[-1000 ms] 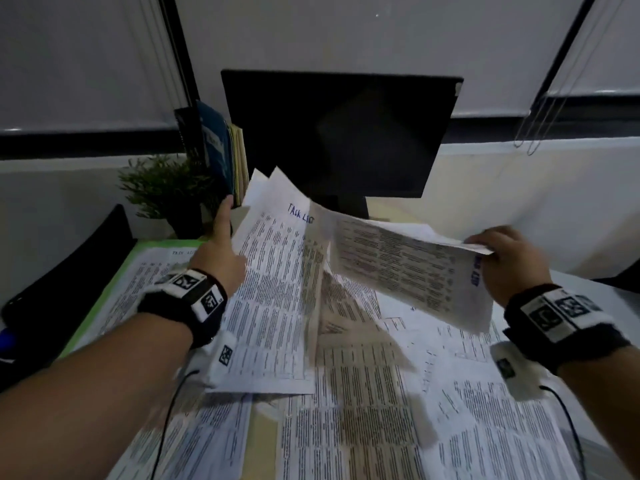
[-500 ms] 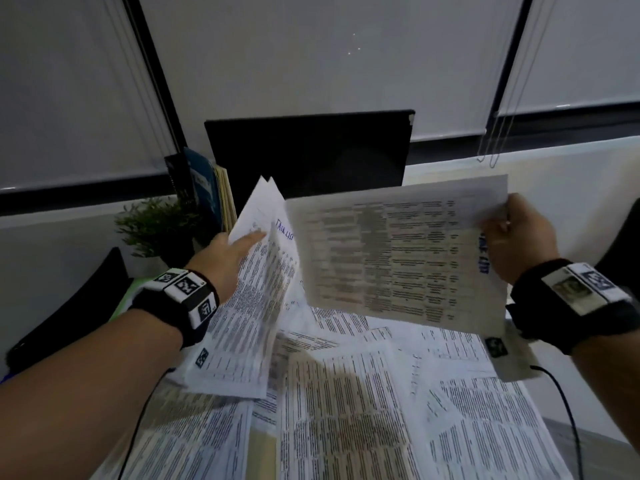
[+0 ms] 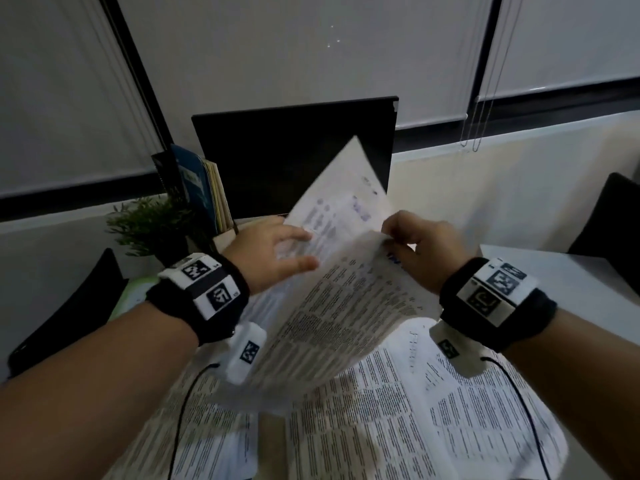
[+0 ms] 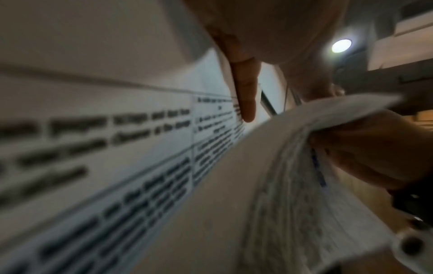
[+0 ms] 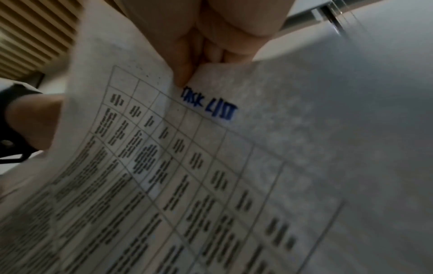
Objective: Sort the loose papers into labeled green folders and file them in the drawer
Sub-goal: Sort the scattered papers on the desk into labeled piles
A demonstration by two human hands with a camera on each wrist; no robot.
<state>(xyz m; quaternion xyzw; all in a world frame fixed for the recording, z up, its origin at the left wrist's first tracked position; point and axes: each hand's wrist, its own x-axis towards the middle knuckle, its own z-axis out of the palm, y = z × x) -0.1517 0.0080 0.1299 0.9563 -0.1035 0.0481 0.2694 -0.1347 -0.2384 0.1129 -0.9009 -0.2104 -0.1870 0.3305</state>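
Note:
My right hand (image 3: 398, 237) pinches the top edge of a printed table sheet (image 3: 339, 306) headed "TASK LIST" in blue; the right wrist view shows the thumb (image 5: 185, 74) on that sheet (image 5: 211, 166). My left hand (image 3: 304, 249) holds a few other printed sheets (image 3: 346, 195) just behind it, thumb and forefinger on their front. In the left wrist view a finger (image 4: 246, 89) lies along those sheets (image 4: 117, 148). Both hands are close together above the desk. Loose papers (image 3: 433, 410) cover the desk below. A green folder (image 3: 133, 296) peeks out at the left, mostly hidden by my left wrist.
A dark monitor (image 3: 294, 150) stands behind the papers, with upright books (image 3: 197, 188) and a small plant (image 3: 149, 223) to its left. A black chair back (image 3: 69, 306) is at the left, another (image 3: 613, 220) at the far right beyond a white tabletop (image 3: 571, 278).
My right hand has swung the task list sheet leftward and turned it upright against the sheets in my left hand. The hands, wide apart before, are now nearly together.

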